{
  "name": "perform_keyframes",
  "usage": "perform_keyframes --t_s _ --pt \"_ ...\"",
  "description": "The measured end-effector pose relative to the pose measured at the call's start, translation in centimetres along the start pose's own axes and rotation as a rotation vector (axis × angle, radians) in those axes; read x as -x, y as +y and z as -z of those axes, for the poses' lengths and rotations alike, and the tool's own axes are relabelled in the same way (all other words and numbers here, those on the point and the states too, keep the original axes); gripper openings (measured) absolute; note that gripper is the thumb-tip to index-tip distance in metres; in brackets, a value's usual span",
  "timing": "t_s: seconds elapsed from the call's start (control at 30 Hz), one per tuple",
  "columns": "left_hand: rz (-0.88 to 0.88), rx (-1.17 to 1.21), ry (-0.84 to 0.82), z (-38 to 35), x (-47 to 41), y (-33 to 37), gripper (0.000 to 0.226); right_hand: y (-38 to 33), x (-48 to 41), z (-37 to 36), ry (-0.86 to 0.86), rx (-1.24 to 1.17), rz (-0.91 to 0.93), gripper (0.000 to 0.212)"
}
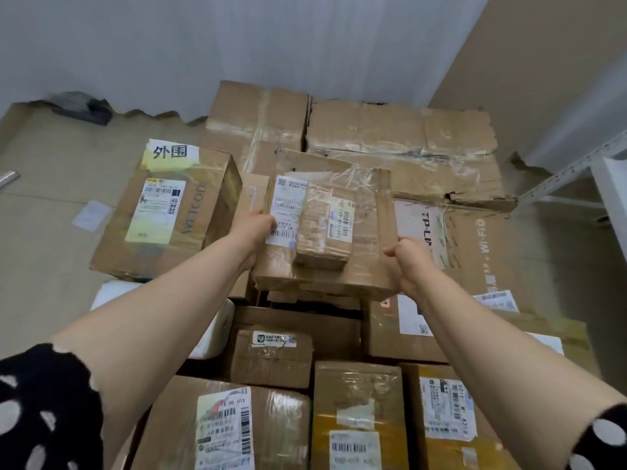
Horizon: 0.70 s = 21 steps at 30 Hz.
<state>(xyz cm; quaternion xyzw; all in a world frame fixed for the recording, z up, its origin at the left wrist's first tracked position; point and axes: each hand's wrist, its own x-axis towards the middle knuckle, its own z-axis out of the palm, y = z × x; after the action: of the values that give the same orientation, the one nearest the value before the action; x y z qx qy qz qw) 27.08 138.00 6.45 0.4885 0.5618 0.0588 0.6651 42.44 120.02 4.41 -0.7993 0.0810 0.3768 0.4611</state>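
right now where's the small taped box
Head view, centre: the small box lies on the flat carton held between the left hand and right hand, just left of the TP-Link box.

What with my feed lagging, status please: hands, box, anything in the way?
Left hand grips flat box, left edge; right hand, right edge. Small parcel lies on top. TP-Link carton close on right.

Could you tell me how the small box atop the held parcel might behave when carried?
The small box may slide, since it sits on glossy tape. The flat parcel beneath, gripped at its edges by the left hand and right hand, looks creased and may sag.
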Motion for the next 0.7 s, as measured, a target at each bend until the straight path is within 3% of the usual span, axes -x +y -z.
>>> perform_keyframes --t_s 0.1,0.2,0.33,0.7 --pt "-0.021 -0.017 0.004 0.0 -2.4 -0.9 0.047 0.9 -1.8 -1.4 0.011 -0.024 -0.017 0.041" --pt "-0.042 -0.037 0.044 0.3 -3.9 -1.2 0.046 0.5 -2.3 -2.7 0.037 -0.033 -0.034 0.018" --pt "-0.066 -0.029 0.101 0.9 -5.2 -1.4 0.043 -0.5 -3.4 -4.2 0.051 -0.019 0.005 0.012" --pt "-0.126 -0.143 0.105 0.1 -6.8 -2.7 0.039 0.4 -5.7 -4.8 0.046 0.026 0.036 0.038"
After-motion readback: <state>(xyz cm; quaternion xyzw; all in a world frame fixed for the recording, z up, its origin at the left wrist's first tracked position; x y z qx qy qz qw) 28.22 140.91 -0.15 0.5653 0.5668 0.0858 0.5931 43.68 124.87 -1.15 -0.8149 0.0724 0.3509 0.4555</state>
